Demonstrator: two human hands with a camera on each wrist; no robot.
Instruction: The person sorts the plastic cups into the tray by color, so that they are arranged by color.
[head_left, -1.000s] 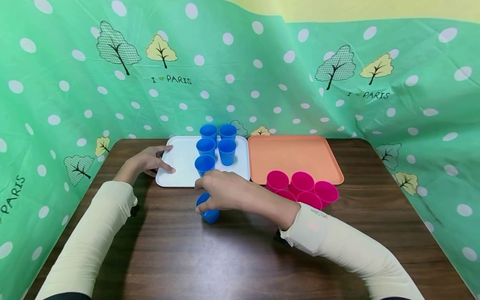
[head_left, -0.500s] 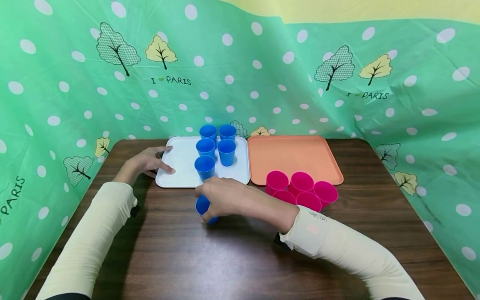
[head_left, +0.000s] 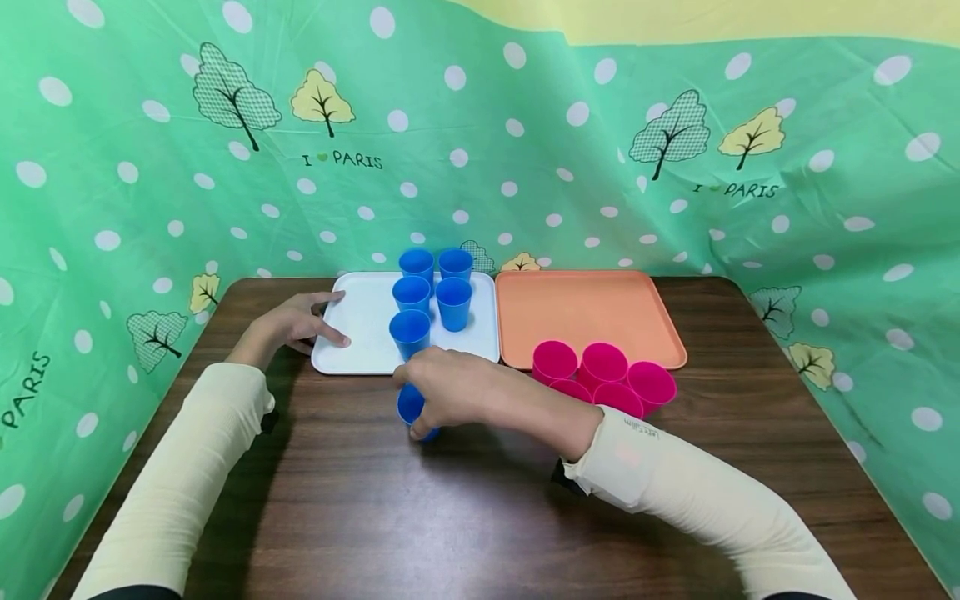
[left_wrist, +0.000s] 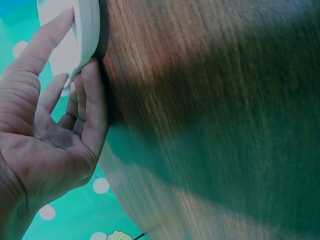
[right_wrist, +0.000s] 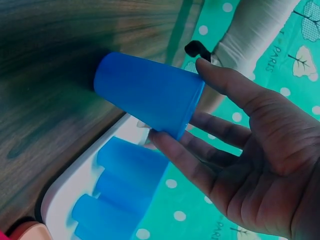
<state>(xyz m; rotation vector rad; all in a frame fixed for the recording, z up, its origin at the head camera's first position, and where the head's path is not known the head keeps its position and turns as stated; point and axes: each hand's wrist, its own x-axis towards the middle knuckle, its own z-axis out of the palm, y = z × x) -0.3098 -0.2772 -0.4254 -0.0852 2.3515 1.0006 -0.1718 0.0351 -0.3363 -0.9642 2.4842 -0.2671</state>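
My right hand [head_left: 450, 387] pinches a blue cup [head_left: 411, 404] by its rim, thumb on the near side and fingers on the far side. In the right wrist view the cup [right_wrist: 145, 92] shows its whole smooth side, its base close to the wooden table. Several more blue cups [head_left: 410, 331] stand mouth up on the right half of a white tray [head_left: 352, 321], just beyond that hand. At the tray's left side, my left hand [head_left: 288, 323] holds the edge. The left wrist view shows its thumb over the white tray [left_wrist: 82, 50] and other fingers curled at the rim.
An orange tray [head_left: 577, 308] lies against the right side of the white one. Several pink cups [head_left: 652, 383] stand clustered at its front edge, partly behind the right forearm. A green dotted curtain [head_left: 480, 125] hangs behind the dark wooden table [head_left: 375, 517].
My right thumb has come round the near side of the blue cup, and the fingers have closed on its rim. The cup has shifted slightly right. My left hand stays put.
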